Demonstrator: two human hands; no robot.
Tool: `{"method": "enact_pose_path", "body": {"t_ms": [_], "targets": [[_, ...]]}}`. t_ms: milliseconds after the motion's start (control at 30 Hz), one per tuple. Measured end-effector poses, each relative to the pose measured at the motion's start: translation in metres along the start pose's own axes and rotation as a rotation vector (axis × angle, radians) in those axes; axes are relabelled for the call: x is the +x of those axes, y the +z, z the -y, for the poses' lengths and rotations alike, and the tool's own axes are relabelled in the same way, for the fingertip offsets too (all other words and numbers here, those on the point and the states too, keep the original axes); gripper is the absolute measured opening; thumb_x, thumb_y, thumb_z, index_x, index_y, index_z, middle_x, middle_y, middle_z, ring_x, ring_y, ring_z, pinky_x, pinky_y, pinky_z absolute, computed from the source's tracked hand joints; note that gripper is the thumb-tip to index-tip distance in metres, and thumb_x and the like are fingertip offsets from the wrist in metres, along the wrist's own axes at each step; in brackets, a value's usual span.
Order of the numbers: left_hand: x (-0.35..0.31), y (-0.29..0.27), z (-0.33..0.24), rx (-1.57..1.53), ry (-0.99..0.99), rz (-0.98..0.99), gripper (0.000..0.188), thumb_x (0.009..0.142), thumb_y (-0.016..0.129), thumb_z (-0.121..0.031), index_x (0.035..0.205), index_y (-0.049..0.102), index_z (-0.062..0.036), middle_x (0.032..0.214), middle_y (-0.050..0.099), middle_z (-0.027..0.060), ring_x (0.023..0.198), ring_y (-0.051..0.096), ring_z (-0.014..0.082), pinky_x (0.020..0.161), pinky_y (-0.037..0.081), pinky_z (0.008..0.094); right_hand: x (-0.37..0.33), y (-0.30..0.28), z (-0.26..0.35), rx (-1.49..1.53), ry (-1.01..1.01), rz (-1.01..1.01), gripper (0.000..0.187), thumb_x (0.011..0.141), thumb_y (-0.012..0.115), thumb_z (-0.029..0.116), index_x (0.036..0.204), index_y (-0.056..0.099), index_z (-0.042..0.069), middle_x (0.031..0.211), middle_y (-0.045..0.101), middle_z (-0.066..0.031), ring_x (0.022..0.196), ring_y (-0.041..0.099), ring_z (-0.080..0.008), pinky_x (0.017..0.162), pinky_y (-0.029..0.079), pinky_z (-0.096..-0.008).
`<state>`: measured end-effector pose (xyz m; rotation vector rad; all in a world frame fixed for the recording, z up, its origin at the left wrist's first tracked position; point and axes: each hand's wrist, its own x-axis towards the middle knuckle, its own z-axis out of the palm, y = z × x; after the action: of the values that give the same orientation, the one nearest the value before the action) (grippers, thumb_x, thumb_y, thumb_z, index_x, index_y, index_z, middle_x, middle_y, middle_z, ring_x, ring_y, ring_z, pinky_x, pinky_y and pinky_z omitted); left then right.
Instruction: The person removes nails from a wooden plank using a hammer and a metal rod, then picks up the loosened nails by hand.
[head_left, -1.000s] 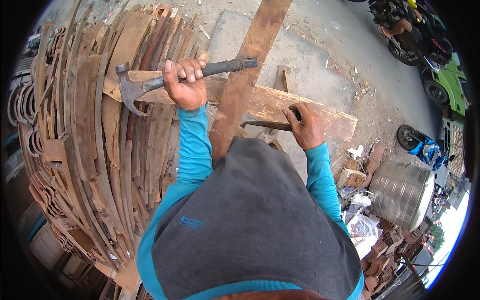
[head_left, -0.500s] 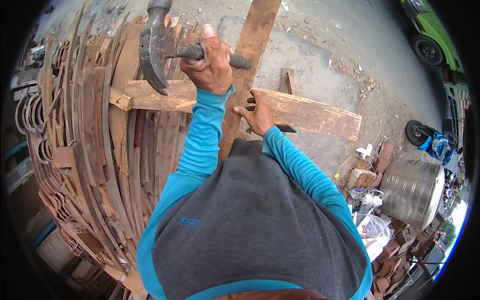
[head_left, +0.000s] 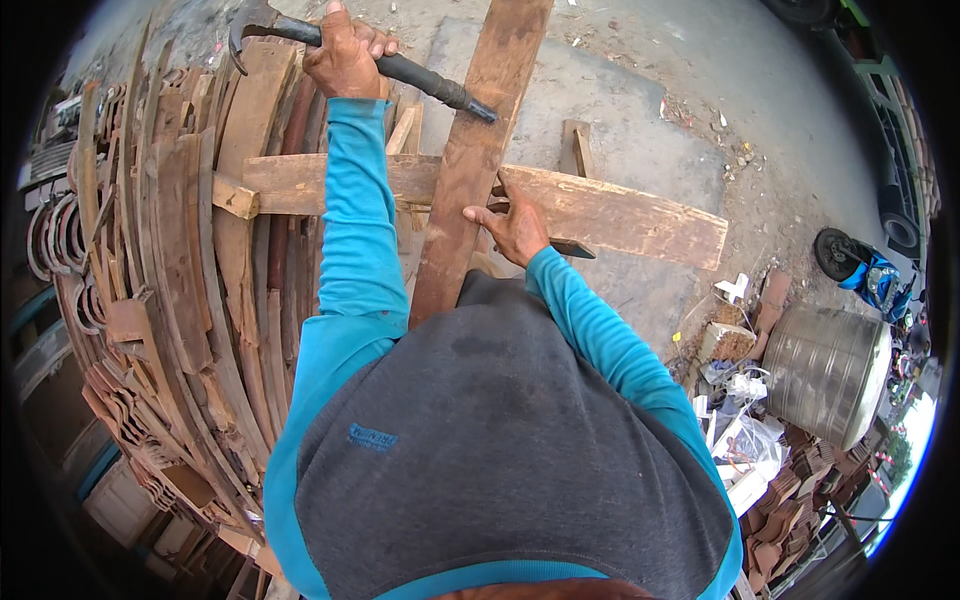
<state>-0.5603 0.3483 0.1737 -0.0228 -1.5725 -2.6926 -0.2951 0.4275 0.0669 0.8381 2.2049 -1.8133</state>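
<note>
At the far left, curved tiles [head_left: 62,235] stand beside a stack of weathered timber [head_left: 180,250]. Over the stack's top, the left hand [head_left: 345,58] is wrapped firmly around the handle of a claw hammer [head_left: 425,80], its head to the left and its handle end above a long brown board [head_left: 475,140]. That board runs up the view from the person's shirt, lying across a paler crosswise plank [head_left: 620,210]. Just below the crossing, the right hand [head_left: 520,228] is partly curled, thumb and fingers a little apart, the thumb tip at the long board's right edge. A dark flat bar [head_left: 573,248] shows behind that wrist; the forearm hides too much to tell whether the palm closes on it. Farther right are a metal drum [head_left: 825,375] and a blue motorcycle [head_left: 878,287].
</note>
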Motion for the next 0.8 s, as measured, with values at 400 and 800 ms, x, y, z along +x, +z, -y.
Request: {"method": "enact_pose_path", "body": {"t_ms": [400, 800], "targets": [[0.001, -0.039, 0.011, -0.208, -0.023, 0.117, 0.039, 0.099, 0.059, -0.035, 0.069, 0.04, -0.0194, 0.054, 0.033, -0.0045, 0.048, 0.037, 0.0091, 0.056, 0.042, 0.033, 0.001, -0.009, 0.009, -0.117, 0.011, 0.03, 0.086, 0.082, 0.08, 0.043, 0.143, 0.043, -0.004, 0.123, 0.061, -0.0303, 0.114, 0.063, -0.0395, 0.096, 0.051, -0.0457], [-0.11, 0.092, -0.146, -0.041, 0.16, 0.741, 0.047, 0.096, 0.062, -0.053, 0.081, 0.05, -0.0098, 0.067, 0.048, 0.0003, 0.063, 0.05, 0.0118, 0.063, 0.046, 0.028, -0.046, -0.092, 0.215, -0.481, -1.192, -0.403, 0.056, 0.084, 0.078, 0.02, 0.129, 0.049, 0.004, 0.108, 0.064, -0.0188, 0.093, 0.065, -0.0358, 0.08, 0.053, -0.0439]]}}
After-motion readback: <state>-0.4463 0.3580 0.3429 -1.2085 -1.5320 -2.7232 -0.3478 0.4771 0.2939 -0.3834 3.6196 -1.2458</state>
